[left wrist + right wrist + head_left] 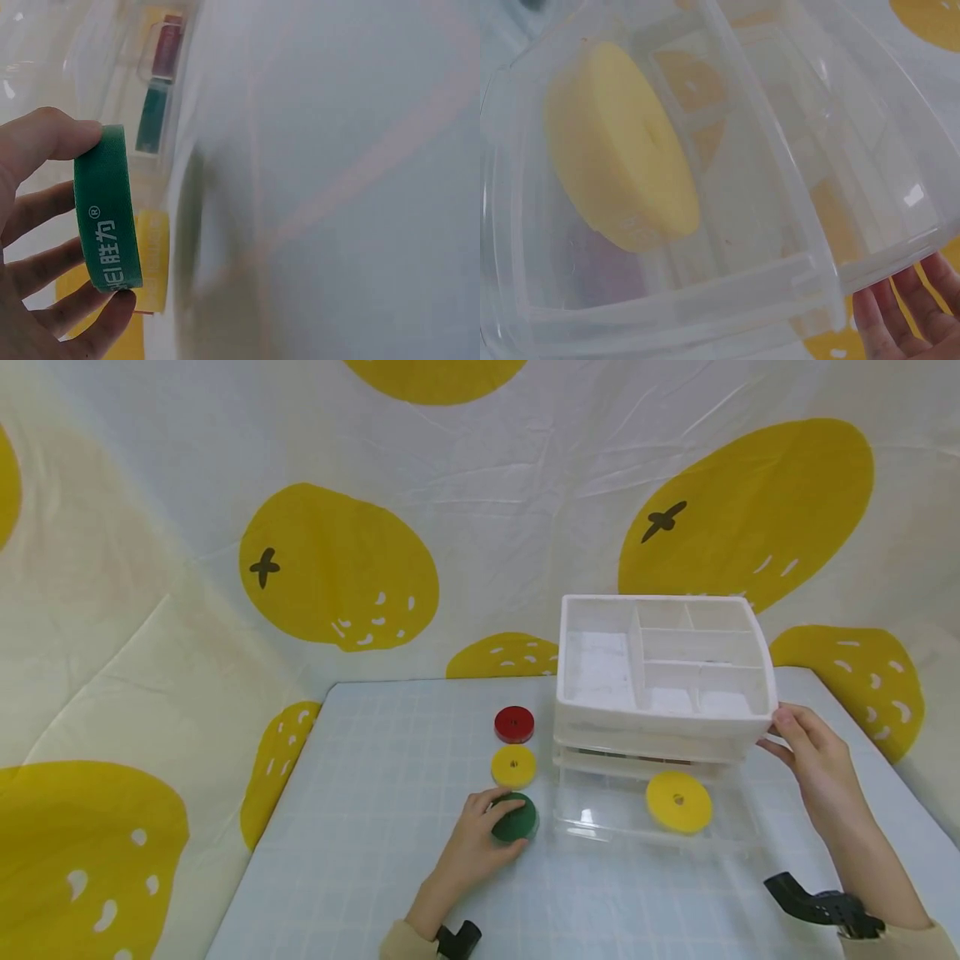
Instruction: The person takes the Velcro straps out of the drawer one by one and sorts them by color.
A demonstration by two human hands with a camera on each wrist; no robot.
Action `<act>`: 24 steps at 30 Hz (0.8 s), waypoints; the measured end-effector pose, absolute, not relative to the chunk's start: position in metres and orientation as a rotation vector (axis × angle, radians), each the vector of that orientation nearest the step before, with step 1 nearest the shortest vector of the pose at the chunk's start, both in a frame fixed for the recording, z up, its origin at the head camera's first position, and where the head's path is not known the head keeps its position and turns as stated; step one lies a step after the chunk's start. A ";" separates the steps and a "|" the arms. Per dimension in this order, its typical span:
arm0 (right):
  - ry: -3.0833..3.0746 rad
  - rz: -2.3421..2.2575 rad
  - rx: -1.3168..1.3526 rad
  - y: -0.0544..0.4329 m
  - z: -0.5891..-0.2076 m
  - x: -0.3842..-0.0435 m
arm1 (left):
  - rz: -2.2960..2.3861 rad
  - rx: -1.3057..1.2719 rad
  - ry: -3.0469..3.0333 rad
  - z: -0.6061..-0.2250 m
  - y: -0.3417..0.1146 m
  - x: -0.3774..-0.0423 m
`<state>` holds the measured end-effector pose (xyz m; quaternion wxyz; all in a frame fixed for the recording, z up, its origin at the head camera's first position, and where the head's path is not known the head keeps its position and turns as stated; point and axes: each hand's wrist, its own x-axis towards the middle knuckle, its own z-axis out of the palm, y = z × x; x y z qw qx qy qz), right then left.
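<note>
My left hand [474,839] holds a green tape roll [516,817] by its rim, thumb on one side and fingers on the other. White lettering shows on the roll's edge in the left wrist view. Just beyond it on the table lie a yellow tape roll [513,766] and a red tape roll [514,724]. On the other side, my right hand [816,750] touches the right front corner of a white drawer organizer [667,722], its fingertips [870,304] against the side. The organizer's clear bottom drawer [600,822] is pulled out with a larger yellow roll [678,802] inside.
The organizer's top has several open compartments [600,664]. A pale checked cloth covers the table [375,802]. Behind and to the left hangs a white curtain [495,527] with large yellow fruit prints.
</note>
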<state>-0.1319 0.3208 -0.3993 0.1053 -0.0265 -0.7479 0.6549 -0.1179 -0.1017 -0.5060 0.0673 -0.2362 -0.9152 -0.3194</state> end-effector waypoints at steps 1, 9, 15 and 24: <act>-2.212 1.919 -0.079 0.321 -0.399 -0.132 | -0.959 -0.710 -2.763 -0.508 -0.101 -0.119; -2.199 1.922 -0.062 0.320 -0.399 -0.132 | -0.946 -0.639 -2.860 -0.518 -0.098 -0.125; -2.202 1.921 -0.073 0.320 -0.399 -0.132 | -0.936 -0.616 -2.886 -0.520 -0.096 -0.127; -2.172 1.957 -0.059 0.320 -0.399 -0.131 | -0.857 -0.643 -2.914 -0.517 -0.093 -0.128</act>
